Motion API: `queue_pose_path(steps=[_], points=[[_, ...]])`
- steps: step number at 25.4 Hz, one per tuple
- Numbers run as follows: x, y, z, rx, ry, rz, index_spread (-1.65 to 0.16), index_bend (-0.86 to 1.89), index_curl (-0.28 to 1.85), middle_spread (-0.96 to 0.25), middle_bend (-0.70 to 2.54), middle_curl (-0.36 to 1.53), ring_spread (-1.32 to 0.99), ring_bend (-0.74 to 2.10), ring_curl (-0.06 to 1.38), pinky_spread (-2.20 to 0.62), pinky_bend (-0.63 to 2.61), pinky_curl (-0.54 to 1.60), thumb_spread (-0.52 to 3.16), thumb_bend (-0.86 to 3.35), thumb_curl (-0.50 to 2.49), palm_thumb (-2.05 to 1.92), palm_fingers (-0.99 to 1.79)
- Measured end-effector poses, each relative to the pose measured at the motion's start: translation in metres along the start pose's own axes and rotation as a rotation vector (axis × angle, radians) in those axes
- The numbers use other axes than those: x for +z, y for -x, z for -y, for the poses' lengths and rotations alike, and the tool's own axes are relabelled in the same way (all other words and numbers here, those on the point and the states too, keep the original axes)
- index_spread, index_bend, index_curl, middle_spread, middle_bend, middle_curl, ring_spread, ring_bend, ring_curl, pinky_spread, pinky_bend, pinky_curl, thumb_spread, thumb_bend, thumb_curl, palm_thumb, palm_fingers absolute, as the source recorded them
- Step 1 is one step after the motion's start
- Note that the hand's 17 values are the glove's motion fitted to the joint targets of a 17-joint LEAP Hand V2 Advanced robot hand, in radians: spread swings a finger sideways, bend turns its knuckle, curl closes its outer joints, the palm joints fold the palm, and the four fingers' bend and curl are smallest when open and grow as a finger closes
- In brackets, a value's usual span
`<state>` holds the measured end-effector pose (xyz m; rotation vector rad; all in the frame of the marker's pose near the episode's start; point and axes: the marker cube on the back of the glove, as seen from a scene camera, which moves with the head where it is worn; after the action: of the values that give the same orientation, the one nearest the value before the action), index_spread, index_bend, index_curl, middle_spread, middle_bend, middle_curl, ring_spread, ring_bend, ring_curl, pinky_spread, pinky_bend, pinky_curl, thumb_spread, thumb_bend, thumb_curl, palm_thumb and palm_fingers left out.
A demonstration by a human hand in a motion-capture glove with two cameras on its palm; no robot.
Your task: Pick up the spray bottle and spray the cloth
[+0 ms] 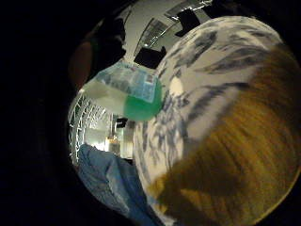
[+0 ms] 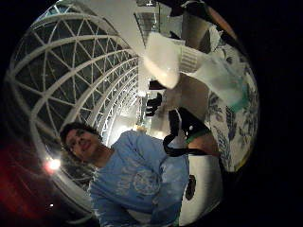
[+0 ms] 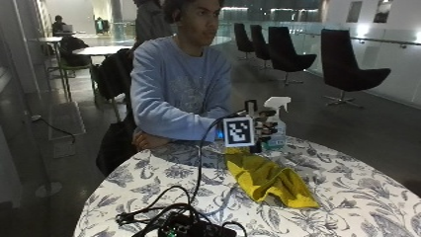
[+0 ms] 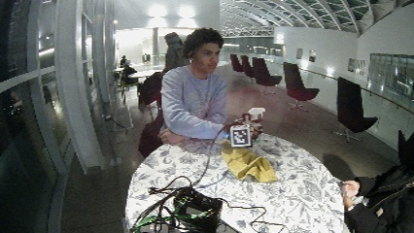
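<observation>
Spray bottle [image 3: 275,123]: upright, white trigger head uppermost, green liquid low in the body, at the far edge of the cloth [image 3: 270,180] and on or just above the patterned table [image 3: 342,197]; contact with the tabletop cannot be told. Seen close in both palm views [image 1: 129,94], hence near the palm.

Right hand [image 3: 262,129]: raised against the near side of the bottle, beyond the far end of the cloth. Largely hidden from the outside camera; finger closure cannot be told, nor whether the bottle is actually gripped.

Cloth: yellow, crumpled, flat on the table, nearer the camera than the bottle, untouched by either hand. Bare left hand [image 3: 146,140]: resting on the table edge, well apart from the cloth.

Step in hand, as judged: pick-up of the bottle, at or just past the grasp. Spraying not yet begun.

Next move calls for: secure hold round the neck, finger on the trigger, lift clear of the table, nozzle turned toward and down at the cloth.
</observation>
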<state>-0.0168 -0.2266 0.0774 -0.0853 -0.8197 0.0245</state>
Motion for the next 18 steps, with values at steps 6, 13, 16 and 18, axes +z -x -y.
queue_pose_path(steps=[6, 13, 16, 18], points=[[-0.089, -0.010, -0.093, 0.047, -0.099, -0.349, -0.38, 0.09, 0.24, -0.06, 0.28, 0.45, -0.02, 0.39, 0.35, 0.17, 0.23, 0.34, 0.91, -0.03, 0.54, 0.84, 0.62], [-0.149, -0.020, -0.200, 0.156, -0.241, -0.626, -0.38, 0.10, 0.23, -0.06, 0.27, 0.44, -0.01, 0.42, 0.36, 0.19, 0.23, 0.34, 0.96, -0.02, 0.51, 0.83, 0.64], [-0.158, -0.028, -0.229, 0.194, -0.253, -0.681, -0.38, 0.11, 0.23, -0.06, 0.27, 0.44, -0.01, 0.42, 0.36, 0.20, 0.22, 0.34, 0.98, -0.02, 0.51, 0.83, 0.65], [-0.158, -0.033, -0.243, 0.215, -0.249, -0.698, -0.38, 0.11, 0.23, -0.06, 0.27, 0.44, -0.01, 0.42, 0.36, 0.20, 0.21, 0.34, 0.99, -0.02, 0.50, 0.83, 0.65]])
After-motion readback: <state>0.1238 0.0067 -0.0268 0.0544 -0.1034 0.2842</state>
